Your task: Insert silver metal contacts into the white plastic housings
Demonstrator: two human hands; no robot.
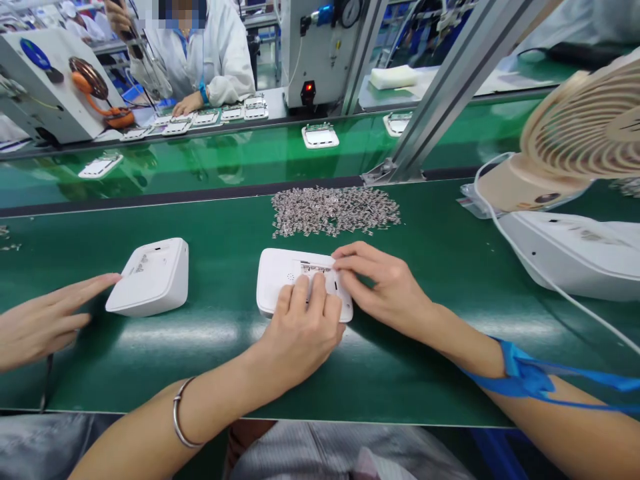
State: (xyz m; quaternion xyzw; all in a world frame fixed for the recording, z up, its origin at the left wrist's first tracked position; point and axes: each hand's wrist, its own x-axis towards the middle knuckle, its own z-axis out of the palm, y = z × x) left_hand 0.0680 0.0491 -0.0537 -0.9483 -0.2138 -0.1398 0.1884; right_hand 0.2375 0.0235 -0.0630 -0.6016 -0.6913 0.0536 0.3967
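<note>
A white plastic housing [274,270] lies on the green table in front of me, with a recess holding small metal parts near its right side. My left hand [306,327] rests on it from the near side, its fingertips pressed down at the recess. From the right, my right hand [383,283] reaches its upper right corner with thumb and fingers pinched together; whatever they hold is too small to make out. Just beyond the housing, a pile of small metal clips [333,210] is spread on the table.
At the left, another person's hand [55,320] touches a second white housing [167,280]. A beige fan [530,183] and more white housings [575,257] stand at the right. Behind a metal post [440,90], white parts [320,137] lie on a green conveyor [240,157]; a person in white sits beyond.
</note>
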